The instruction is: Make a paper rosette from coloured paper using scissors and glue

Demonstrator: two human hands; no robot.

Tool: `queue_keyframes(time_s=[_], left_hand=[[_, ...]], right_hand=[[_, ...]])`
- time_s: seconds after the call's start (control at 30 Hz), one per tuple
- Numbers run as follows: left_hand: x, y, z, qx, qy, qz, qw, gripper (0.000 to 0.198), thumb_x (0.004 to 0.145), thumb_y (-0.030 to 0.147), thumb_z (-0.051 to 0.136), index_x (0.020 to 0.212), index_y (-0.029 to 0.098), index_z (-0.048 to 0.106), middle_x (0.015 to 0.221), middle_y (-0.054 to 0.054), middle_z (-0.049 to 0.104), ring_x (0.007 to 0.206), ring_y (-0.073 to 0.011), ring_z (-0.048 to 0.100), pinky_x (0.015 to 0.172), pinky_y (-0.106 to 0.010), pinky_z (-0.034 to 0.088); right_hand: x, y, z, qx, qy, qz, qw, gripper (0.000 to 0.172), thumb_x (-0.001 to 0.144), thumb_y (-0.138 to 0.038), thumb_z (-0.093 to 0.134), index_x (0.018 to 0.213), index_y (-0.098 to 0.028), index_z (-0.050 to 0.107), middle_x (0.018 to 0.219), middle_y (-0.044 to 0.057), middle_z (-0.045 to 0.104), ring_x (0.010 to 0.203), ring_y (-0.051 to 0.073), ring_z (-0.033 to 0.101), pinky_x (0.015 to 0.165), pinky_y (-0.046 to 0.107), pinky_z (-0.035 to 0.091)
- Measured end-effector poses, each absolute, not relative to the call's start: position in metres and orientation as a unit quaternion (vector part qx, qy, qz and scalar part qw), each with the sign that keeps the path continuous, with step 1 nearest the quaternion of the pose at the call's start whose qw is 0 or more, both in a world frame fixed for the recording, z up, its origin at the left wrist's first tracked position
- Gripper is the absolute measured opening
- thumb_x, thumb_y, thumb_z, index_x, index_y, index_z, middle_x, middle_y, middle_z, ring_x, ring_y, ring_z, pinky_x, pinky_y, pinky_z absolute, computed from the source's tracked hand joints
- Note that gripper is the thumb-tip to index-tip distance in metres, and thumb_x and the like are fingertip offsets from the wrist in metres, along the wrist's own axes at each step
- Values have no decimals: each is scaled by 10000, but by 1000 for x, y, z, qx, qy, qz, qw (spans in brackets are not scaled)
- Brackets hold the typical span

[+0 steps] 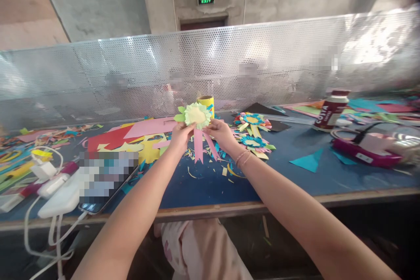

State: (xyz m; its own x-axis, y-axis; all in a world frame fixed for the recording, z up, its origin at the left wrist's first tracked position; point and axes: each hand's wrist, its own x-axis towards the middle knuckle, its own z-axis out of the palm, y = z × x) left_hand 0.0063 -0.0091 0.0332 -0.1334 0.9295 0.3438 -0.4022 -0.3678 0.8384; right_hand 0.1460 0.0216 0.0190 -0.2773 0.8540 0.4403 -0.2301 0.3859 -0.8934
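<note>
Between the left hand and the right hand, neither nearer, a paper rosette is pinched at its lower edge, just above them at frame centre, long axis near upright, pink tails hung below; the blue table is littered with scraps, a perforated screen seen behind
</note>
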Motion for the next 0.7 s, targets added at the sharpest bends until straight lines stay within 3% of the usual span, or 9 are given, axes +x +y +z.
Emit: queue_keyframes(time_s=[0.2,0.4,0.7], left_hand=[[0,-9,37,453,294,698,471,279,541,272,803,738,121,674,861,-98,718,805,-204,659,778,-329,494],[-2,-7,34,477,304,681,465,306,556,289,797,794,128,689,860,-97,717,796,-200,659,775,-333,496],[-1,-5,34,487,310,686,443,262,573,297,792,735,126,678,792,-96,704,787,-212,662,779,-346,491]], right_hand=[[147,21,21,-247,-616,521,538,429,531,-271,800,899,-211,587,701,-26,664,711,154,623,775,339,498],[148,21,22,-249,-588,527,560,416,600,-253,762,971,-208,578,720,-25,657,741,149,632,779,321,503],[145,19,25,-203,-565,567,564,430,567,-271,781,939,-217,572,757,-19,645,768,139,637,780,295,512]])
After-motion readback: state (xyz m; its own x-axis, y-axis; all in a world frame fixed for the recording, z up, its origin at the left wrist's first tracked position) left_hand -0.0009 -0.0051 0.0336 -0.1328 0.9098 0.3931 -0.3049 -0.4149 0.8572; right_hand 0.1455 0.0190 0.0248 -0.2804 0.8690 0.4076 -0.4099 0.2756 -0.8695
